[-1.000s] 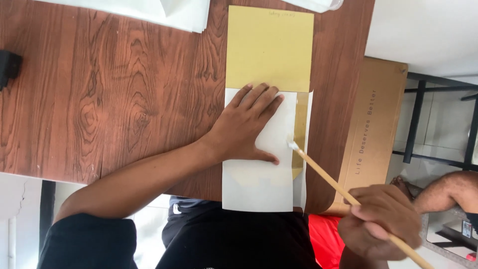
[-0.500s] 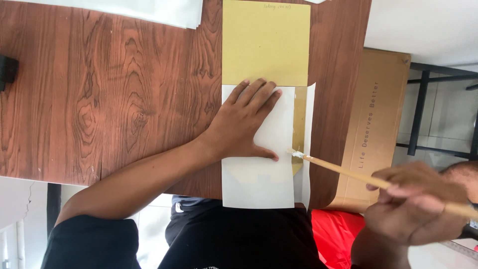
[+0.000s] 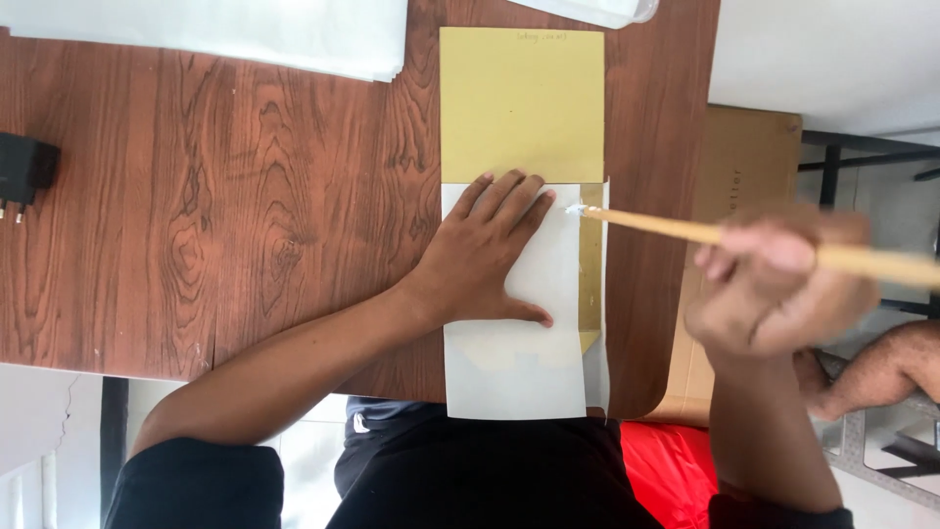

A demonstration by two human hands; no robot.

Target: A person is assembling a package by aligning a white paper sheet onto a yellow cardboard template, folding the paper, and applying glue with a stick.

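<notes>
My left hand (image 3: 485, 255) lies flat, fingers spread, on a white folded sheet (image 3: 514, 362) that rests over a yellow-brown paper (image 3: 521, 103) on the wooden table (image 3: 225, 196). My right hand (image 3: 778, 294) grips a long wooden brush (image 3: 666, 228) and is blurred. The brush's white tip touches the upper right edge of the white sheet, beside a narrow strip of the yellow-brown paper (image 3: 590, 264).
A stack of white sheets (image 3: 225, 34) lies at the table's far left edge. A black plug adapter (image 3: 24, 171) sits at the left. A flat cardboard box (image 3: 744, 167) stands beside the table on the right, next to a dark metal frame (image 3: 862, 147).
My right hand has swung the brush up along the sheet's right edge, from near the lower strip to its top corner. My left hand stays pressed on the sheet.
</notes>
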